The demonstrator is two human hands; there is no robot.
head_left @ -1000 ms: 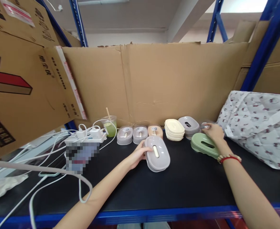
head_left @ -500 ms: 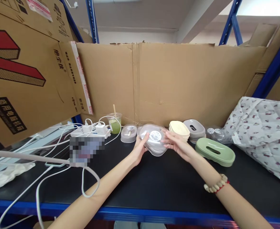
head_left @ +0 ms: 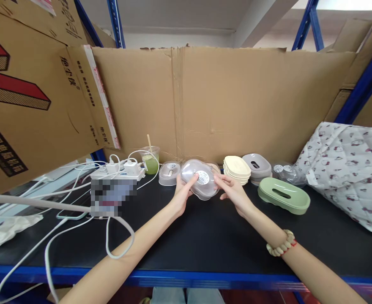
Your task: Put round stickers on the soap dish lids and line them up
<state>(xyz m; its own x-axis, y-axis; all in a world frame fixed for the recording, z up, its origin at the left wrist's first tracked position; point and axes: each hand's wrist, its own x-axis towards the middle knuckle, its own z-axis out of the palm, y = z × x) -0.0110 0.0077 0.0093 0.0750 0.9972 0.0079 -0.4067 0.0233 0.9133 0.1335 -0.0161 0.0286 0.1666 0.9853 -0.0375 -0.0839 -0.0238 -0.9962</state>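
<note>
A clear plastic lid (head_left: 192, 169), oval with a round printed label, is held up over the table, tilted. My left hand (head_left: 183, 195) grips its left side, thumb on top and fingers partly hidden beneath. At the right edge, my right hand (head_left: 233, 195) pinches the lid with its fingertips. Just behind the lid, a pinkish piece (head_left: 214, 167) is mostly covered. To the left sits a grey oval box (head_left: 168, 179) with a clear top. On the right are a stack of cream pieces (head_left: 236, 166) and a green oval piece (head_left: 295, 201) with a slot.
Grey slotted pieces (head_left: 262, 164) and more clear lids (head_left: 289, 175) stand at the back right, beside a quilted patterned bag (head_left: 347, 169). A green drink cup (head_left: 151, 164), a power strip (head_left: 132, 169) and white cables lie left. Cardboard (head_left: 252, 101) walls the back.
The clear lid has shifted slightly left and turned in my hands, which keep hold of it. The whole view has tilted a little, uncovering part of the pinkish piece behind.
</note>
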